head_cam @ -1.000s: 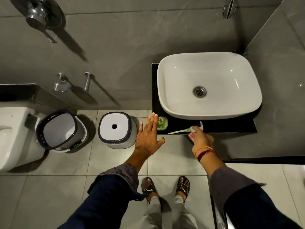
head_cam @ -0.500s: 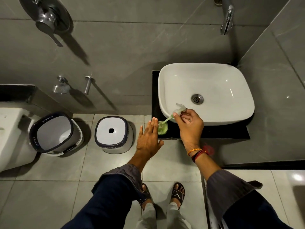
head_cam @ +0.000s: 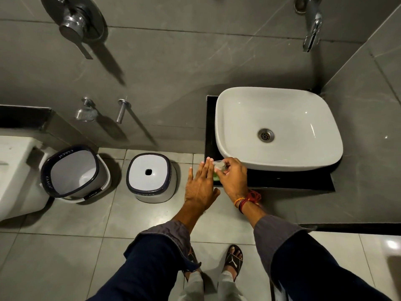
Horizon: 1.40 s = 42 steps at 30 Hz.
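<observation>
The right hand [head_cam: 233, 179] pinches a clear plastic pump [head_cam: 218, 164] over the small green bottle [head_cam: 215, 176]. The left hand [head_cam: 200, 185] lies straight-fingered beside it, so the ungripped bottle could tip.

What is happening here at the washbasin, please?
A person stands at the white basin in a bathroom. The right hand pinches a clear pump head on top of a small green bottle, which stands on the black counter at the basin's left front corner. The left hand, fingers straight, rests against the bottle's side, apparently steadying it. It looks as if the pump is being fitted onto the bottle; whether it is fully seated cannot be seen.
</observation>
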Motion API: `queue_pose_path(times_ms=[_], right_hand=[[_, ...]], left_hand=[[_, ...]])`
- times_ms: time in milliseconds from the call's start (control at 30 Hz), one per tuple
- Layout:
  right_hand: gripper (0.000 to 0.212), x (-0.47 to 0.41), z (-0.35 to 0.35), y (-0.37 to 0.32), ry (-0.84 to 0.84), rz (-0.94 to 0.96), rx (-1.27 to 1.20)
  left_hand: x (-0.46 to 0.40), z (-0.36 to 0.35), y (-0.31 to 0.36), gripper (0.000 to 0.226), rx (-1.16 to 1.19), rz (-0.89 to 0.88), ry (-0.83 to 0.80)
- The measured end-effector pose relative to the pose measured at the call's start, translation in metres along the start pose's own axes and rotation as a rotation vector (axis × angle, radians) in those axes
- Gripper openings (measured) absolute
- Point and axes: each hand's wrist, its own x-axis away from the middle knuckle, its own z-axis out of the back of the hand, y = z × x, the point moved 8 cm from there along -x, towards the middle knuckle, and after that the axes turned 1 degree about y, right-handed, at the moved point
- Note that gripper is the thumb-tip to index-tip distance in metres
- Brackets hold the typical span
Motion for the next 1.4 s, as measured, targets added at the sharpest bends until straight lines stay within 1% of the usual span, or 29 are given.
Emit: queue_pose_path(times_ms=[233, 300, 400, 500, 567, 633, 700, 767, 867, 933, 1033, 1133, 1200, 1267, 1333, 1400], right_hand=[[0.036, -0.004, -0.002, -0.007, -0.075, 0.110, 0.082], [0.030, -0.005, -0.005, -0.008, -0.105, 0.133, 0.097], [0.021, -0.010, -0.005, -0.005, -0.089, 0.090, 0.109], [0.033, -0.014, 0.000, 0.000, -0.038, 0.033, 0.183], [0.039, -0.011, 0.002, -0.002, -0.002, 0.048, 0.196], [0.038, -0.008, 0.000, -0.005, -0.001, 0.078, 0.152], [0.033, -0.006, -0.005, -0.005, -0.038, 0.080, 0.126], [0.032, -0.007, -0.005, 0.002, -0.026, 0.004, 0.107], [0.048, -0.008, -0.002, 0.010, 0.004, -0.108, 0.133], [0.053, -0.002, -0.001, 0.005, 0.042, -0.091, 0.086], [0.045, 0.005, -0.006, -0.005, 0.015, -0.002, 0.036], [0.033, 0.000, -0.007, -0.003, -0.014, -0.009, 0.076], [0.035, -0.004, -0.005, -0.002, -0.016, -0.028, 0.152], [0.040, -0.004, -0.003, -0.006, -0.013, 0.009, 0.212], [0.042, -0.002, -0.003, -0.013, -0.022, 0.063, 0.200], [0.036, -0.001, -0.005, -0.014, -0.064, 0.095, 0.190]], left_hand=[[0.001, 0.002, 0.003, 0.098, -0.018, 0.003, -0.003], [0.001, 0.003, 0.003, 0.097, -0.021, 0.007, -0.005], [0.002, 0.004, 0.005, 0.097, -0.028, 0.014, -0.012], [0.001, 0.004, 0.006, 0.097, -0.014, 0.007, -0.023], [0.003, 0.005, 0.005, 0.096, -0.024, 0.006, -0.020], [0.003, 0.006, 0.006, 0.095, -0.025, 0.004, -0.021], [0.003, 0.006, 0.006, 0.095, -0.025, 0.012, -0.021], [0.003, 0.006, 0.006, 0.096, -0.020, 0.022, -0.021], [0.004, 0.006, 0.006, 0.095, -0.018, 0.026, -0.026], [0.004, 0.007, 0.006, 0.093, -0.015, 0.022, -0.022], [0.004, 0.007, 0.006, 0.092, -0.012, 0.020, -0.019], [0.004, 0.006, 0.006, 0.094, -0.025, 0.029, -0.027], [0.003, 0.006, 0.006, 0.094, -0.034, 0.031, -0.022], [0.004, 0.006, 0.007, 0.093, -0.037, 0.025, -0.018], [0.005, 0.007, 0.007, 0.091, -0.038, 0.020, -0.012], [0.005, 0.006, 0.007, 0.090, -0.034, 0.022, -0.013]])
